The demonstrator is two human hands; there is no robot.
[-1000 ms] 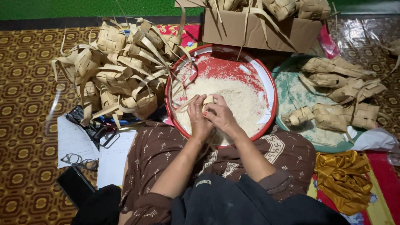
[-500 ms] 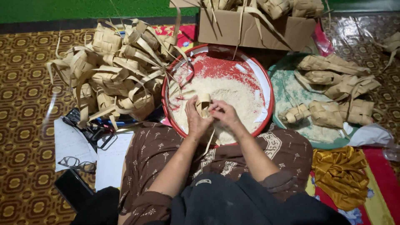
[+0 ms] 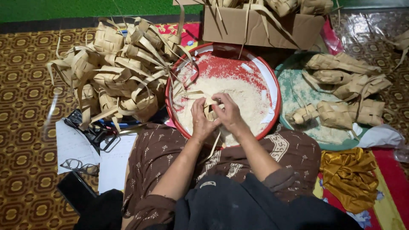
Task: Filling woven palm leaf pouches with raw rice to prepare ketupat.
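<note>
One small woven palm-leaf pouch (image 3: 210, 111) is pinched between the left hand (image 3: 201, 121) and right hand (image 3: 230, 115), fingers pressed together, above grainy white rice (image 3: 247, 96) in a round red basin (image 3: 275, 91) at frame centre.

One red basin (image 3: 272, 81), one cardboard box (image 3: 238, 27), perhaps seven filled pouches (image 3: 341, 113).

Red basin (image 3: 272, 81) (white rice (image 3: 247, 96) inside), brown-gold patterned carpet (image 3: 21, 106).

Single head-worn view, looking steeply down from close above at the lap, both forearms and the floor (image 3: 25, 127) just ahead.
</note>
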